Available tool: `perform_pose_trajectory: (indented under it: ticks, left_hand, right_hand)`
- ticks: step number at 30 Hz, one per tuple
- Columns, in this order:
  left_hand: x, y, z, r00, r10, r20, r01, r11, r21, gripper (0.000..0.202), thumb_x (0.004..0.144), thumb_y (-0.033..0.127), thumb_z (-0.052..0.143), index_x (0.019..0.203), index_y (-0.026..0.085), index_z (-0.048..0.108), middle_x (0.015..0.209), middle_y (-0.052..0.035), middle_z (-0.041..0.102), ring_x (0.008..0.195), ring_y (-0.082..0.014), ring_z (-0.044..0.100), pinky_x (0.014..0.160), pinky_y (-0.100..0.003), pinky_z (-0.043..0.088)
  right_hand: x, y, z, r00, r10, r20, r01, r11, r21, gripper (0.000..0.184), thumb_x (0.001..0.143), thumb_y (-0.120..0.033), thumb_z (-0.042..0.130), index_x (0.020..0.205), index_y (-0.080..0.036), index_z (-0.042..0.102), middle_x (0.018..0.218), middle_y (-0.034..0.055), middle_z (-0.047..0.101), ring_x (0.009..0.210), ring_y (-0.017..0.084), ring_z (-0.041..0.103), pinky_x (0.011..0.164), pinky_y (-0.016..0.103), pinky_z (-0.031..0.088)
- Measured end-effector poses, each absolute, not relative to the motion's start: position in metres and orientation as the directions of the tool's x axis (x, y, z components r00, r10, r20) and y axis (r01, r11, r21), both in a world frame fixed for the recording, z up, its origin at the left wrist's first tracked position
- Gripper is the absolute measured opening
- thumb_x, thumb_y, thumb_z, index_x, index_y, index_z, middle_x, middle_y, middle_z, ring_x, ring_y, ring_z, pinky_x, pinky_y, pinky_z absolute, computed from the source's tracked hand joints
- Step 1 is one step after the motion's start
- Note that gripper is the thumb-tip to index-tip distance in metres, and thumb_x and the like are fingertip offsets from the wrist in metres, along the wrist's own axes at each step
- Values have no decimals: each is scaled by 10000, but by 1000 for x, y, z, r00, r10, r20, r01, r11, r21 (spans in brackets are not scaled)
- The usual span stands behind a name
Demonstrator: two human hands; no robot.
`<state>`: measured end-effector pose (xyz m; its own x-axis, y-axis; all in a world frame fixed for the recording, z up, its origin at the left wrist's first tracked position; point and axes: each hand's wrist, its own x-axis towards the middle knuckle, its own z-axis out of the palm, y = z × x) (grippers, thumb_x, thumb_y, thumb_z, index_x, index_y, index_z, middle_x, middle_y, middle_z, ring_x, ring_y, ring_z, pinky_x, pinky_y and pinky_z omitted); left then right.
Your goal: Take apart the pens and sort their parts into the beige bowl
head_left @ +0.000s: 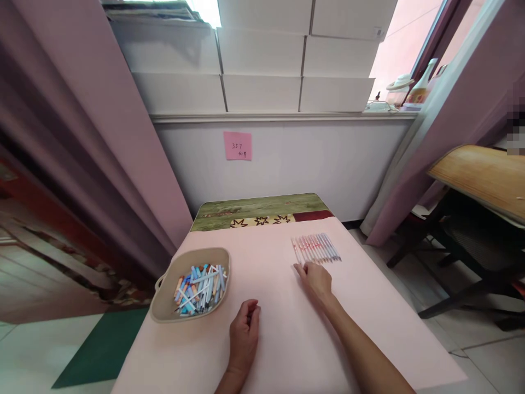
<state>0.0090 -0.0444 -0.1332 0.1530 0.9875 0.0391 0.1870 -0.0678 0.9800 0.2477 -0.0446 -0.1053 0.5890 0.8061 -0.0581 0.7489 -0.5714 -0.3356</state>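
Observation:
A row of slim pens (318, 249) lies side by side on the pink-covered table, most with reddish markings and darker lower tips. My right hand (315, 280) is at the near end of the row, fingers curled and closed at the lower end of the leftmost pen (296, 249). The exact contact is partly hidden by the fingers. My left hand (245, 331) rests over the table between the bin and the row, its fingers loosely curled in with nothing visible in them. To its left, a beige bin (164, 306) holds many mixed pens and markers (200, 290).
Pink cloth (262, 257) covers most of the table; a green patterned strip (258, 205) shows at the far edge. Beyond stands a white wall with a pink note (238, 146). Curtains hang on both sides. A wooden desk (484, 175) and dark chair (471, 235) stand right.

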Motion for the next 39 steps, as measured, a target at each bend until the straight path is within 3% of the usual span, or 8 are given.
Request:
perform_pose_trajectory:
  ticks: [4,11,17,21,23,27,34,39]
  left_hand:
    - [9,-51,-135,170,981,89,170,-118,978,199,782,373,647,902,216,659,805,-59,706,741,-217,656,698,-299,510]
    - [-38,-73,-115,434,854,285,313,-440,842,136,871,240,542,964,203,633,842,-41,668,678,-141,612,662,-265,503]
    - [-123,-44,-75,228,843,488,542,-526,655,117,891,242,532,946,203,627,871,-51,665,803,-167,629,746,-288,510]
    - [-171,-13,-64,204,796,570,725,-514,459,138,894,274,523,963,202,618,923,-69,664,884,-200,621,829,-335,486]
    - [-180,-3,-68,320,757,569,736,-577,354,149,883,265,536,988,208,625,987,-82,670,956,-219,610,893,-366,458]
    - [-170,9,-87,482,707,517,720,-656,225,252,835,275,589,1076,208,625,1080,-100,675,1018,-265,601,928,-423,419]
    - [-147,20,-95,564,749,347,731,-648,212,174,857,222,499,828,229,671,812,-51,703,829,-243,639,798,-380,423]
    - [-141,6,-91,586,726,361,696,-679,234,251,877,181,445,852,239,688,783,-35,707,787,-214,647,795,-369,406]
  right_hand:
    - [225,-87,-122,518,853,-59,729,-477,-492,544,919,-571,337,639,-212,634,651,34,682,660,179,626,556,243,335]
    - [210,-103,-131,475,874,-104,720,-454,-526,493,873,-592,395,614,-217,580,563,4,614,581,170,573,521,241,306]
    - [181,-84,-125,380,922,-67,769,-356,-532,479,870,-597,403,642,-224,599,550,-7,601,555,158,567,508,239,311]
    - [197,-53,-116,482,875,-35,787,-451,-422,396,885,-568,411,877,-258,658,742,15,696,713,194,646,539,250,344]
    - [218,-37,-113,610,791,-36,748,-591,-301,399,906,-537,396,985,-238,649,843,61,715,812,223,663,594,270,386]
    - [253,-19,-114,675,737,-48,708,-664,-238,409,896,-496,448,972,-153,659,876,152,712,866,278,667,692,332,428]
    - [253,-6,-123,607,794,-43,769,-600,-221,421,884,-524,466,978,-169,673,927,148,712,921,264,664,787,348,435]
    - [252,3,-125,610,791,-46,772,-607,-187,322,875,-338,489,1014,-119,680,972,184,704,938,287,669,784,351,451]
